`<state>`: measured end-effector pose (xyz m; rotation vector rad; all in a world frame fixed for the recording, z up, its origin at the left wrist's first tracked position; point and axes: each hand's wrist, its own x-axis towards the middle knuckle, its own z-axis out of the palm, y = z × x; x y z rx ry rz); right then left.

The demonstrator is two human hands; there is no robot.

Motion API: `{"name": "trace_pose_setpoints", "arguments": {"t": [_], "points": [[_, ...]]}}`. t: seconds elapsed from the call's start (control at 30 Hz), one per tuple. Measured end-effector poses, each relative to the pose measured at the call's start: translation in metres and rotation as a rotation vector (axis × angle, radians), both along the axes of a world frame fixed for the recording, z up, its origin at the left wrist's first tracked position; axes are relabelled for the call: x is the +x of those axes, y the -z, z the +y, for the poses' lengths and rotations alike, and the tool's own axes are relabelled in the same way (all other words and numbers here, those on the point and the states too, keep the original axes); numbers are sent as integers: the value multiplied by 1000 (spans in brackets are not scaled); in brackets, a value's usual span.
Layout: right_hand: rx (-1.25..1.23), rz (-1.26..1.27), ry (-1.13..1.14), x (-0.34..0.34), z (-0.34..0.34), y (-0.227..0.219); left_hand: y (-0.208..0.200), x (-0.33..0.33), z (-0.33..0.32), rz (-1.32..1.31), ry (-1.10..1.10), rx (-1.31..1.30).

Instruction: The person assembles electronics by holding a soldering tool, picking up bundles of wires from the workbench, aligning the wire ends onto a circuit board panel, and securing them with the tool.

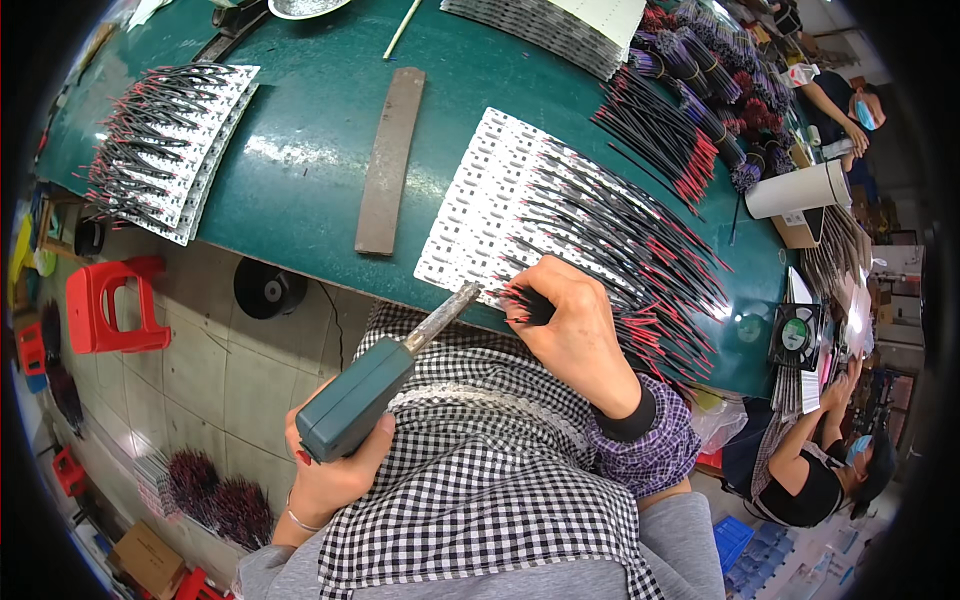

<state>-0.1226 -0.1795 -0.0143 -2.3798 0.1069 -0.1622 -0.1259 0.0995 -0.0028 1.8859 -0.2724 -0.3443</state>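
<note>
My left hand (345,470) grips a soldering gun (355,400) with a dark green body, its metal tip pointing up and right to the near edge of a white circuit board panel (480,200). My right hand (575,315) is closed on a small bundle of black wires (528,306) with red ends, close beside the iron's tip. Rows of black wires (610,215) with red ends stand across the panel's right part and lean rightward. Whether the tip touches the board I cannot make out.
On the green table (300,210) lie a flat brown bar (390,160), a finished-looking wired panel (170,150), stacked panels (550,30) and loose wires (665,135). Bundled purple wires (700,60) and a small fan (795,335) stand right. A red stool (115,305) is left; two people work at right.
</note>
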Motion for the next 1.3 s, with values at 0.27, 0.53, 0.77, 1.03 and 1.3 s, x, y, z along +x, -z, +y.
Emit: {"name": "trace_pose_setpoints", "arguments": {"t": [0.27, 0.53, 0.77, 1.03, 1.3], "points": [[13, 17, -11, 1, -2, -1, 9, -3, 1, -33, -24, -42], [18, 40, -32, 2, -4, 0, -2, 1, -2, -1, 30, 5], [-11, 61, -51, 3, -5, -5, 13, -15, 12, -122, 0, 62], [81, 16, -93, -3, -7, -18, 11, -15, 18, 190, -226, -162], [88, -82, -80, 12, 10, -20, 17, -13, 21, 163, -250, -222]]}}
